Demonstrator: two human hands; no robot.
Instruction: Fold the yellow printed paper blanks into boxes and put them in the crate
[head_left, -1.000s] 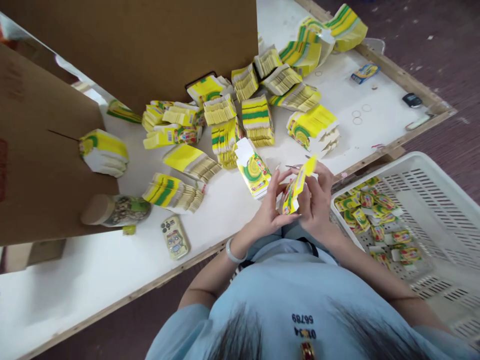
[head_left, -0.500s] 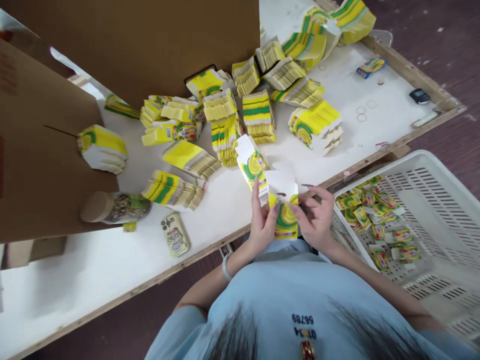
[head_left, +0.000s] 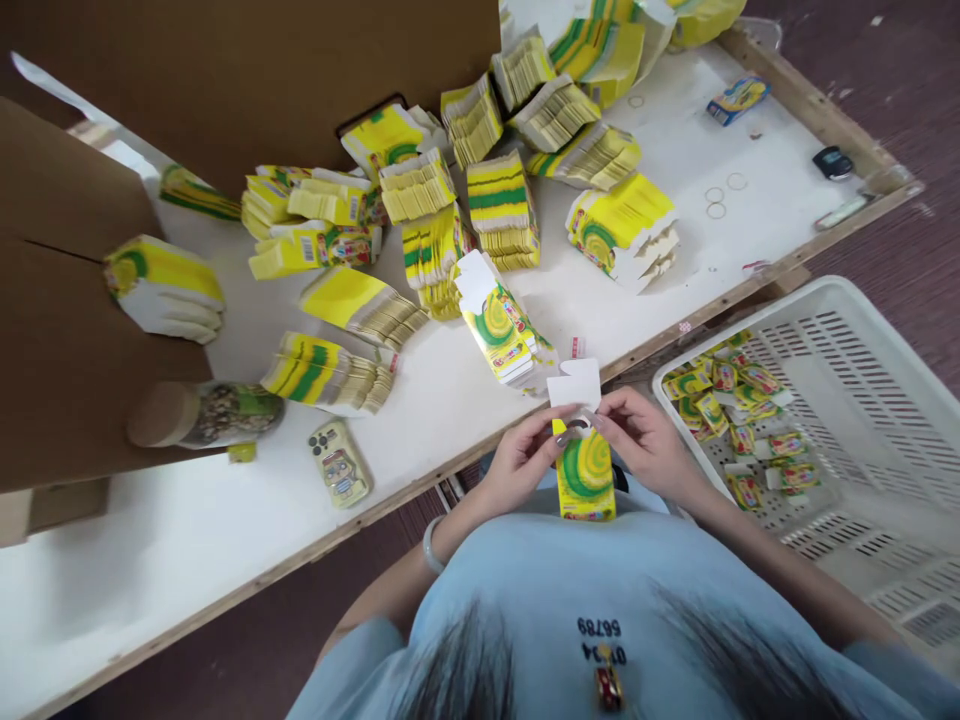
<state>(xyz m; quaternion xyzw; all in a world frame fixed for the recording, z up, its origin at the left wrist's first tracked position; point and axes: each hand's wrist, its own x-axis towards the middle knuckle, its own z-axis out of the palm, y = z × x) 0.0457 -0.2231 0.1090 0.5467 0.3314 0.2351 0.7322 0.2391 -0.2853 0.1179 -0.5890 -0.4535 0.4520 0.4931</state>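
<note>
A yellow box point(head_left: 586, 470) with a green spiral print and white flaps standing up at its top is held upright at the table's front edge. My left hand point(head_left: 523, 460) pinches its upper left side between thumb and fingers. On the upper right side, my right hand point(head_left: 646, 440) grips the same box near the flaps. Just beyond my hands a small pile of similar cartons point(head_left: 496, 322) lies on the white table. Farther back are several bundles of flat yellow and green cartons point(head_left: 504, 210).
To the right stands a white plastic basket point(head_left: 862, 400) with several small yellow boxes inside. A phone point(head_left: 339, 465) and a lidded jar point(head_left: 232, 413) are at left, below large cardboard boxes point(head_left: 247, 80). A blue box point(head_left: 739, 98) lies at the back right.
Both hands and the box have moved down and slightly right, away from the carton pile. The fingers have shifted close to the base of the flaps. The camera view has shifted a little.
</note>
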